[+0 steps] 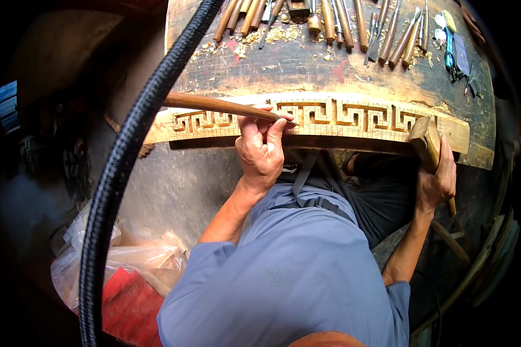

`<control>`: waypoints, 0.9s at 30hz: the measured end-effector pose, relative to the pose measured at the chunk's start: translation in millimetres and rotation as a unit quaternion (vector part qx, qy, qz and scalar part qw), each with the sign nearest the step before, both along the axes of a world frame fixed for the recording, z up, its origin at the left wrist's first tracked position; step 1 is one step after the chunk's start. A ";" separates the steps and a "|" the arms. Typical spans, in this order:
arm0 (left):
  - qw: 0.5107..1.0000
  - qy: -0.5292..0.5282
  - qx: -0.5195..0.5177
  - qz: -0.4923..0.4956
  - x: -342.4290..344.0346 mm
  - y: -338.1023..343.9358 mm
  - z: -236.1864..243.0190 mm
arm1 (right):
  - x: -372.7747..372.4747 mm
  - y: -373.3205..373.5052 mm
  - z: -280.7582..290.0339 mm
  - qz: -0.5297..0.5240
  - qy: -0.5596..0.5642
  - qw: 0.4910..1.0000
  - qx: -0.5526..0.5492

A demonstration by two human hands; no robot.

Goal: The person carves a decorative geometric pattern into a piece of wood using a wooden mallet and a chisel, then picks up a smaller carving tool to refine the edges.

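Observation:
A long pale board [454, 133] carved with an angular key pattern and pencilled grid lines lies along the near edge of the workbench. My left hand [259, 151] grips a long wooden-handled chisel [214, 105] slanting across the board, its tip at the middle of the carving; whether the tip touches wood is hard to tell. My right hand [437, 176] is closed round a wooden mallet [424, 141], whose head is over the board's right end.
Several chisels and gouges [330, 23] lie among shavings on the scuffed bench [341, 78], with small blue items [458, 55] at right. A black braided hose [130, 139] crosses my view at left. Plastic sheeting [142, 257] and a red sheet [130, 298] lie lower left.

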State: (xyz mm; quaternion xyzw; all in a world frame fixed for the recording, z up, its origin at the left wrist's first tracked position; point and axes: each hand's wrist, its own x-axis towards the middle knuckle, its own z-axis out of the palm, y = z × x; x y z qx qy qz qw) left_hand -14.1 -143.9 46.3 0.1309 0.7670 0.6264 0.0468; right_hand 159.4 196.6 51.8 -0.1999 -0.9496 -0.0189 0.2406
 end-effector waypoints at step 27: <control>0.997 0.075 -0.023 -0.004 3.9 0.3 -6.7 | 3.4 1.8 -0.3 -0.007 -0.007 1.000 -0.014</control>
